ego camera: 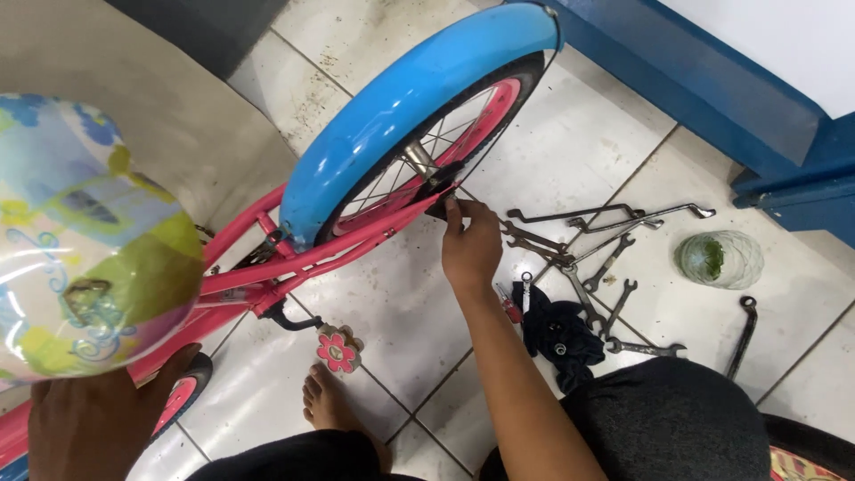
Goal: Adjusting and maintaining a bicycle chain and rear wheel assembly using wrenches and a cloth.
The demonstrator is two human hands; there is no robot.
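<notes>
A small pink bicycle (267,267) lies tilted before me, its rear wheel (445,147) under a blue mudguard (401,98). My right hand (469,245) reaches to the wheel's axle, fingertips pinching a dark part at the end of the pink frame stay. My left hand (89,419) grips the bicycle at the lower left, just beneath the glossy patterned saddle (80,240). A pink flower-shaped pedal (338,349) hangs beside my bare foot (328,401).
Several metal wrenches (588,245) lie scattered on the white tiled floor to the right of my hand. A dark cloth (557,334), a clear round container with green inside (720,258) and a blue wall base (712,80) are nearby.
</notes>
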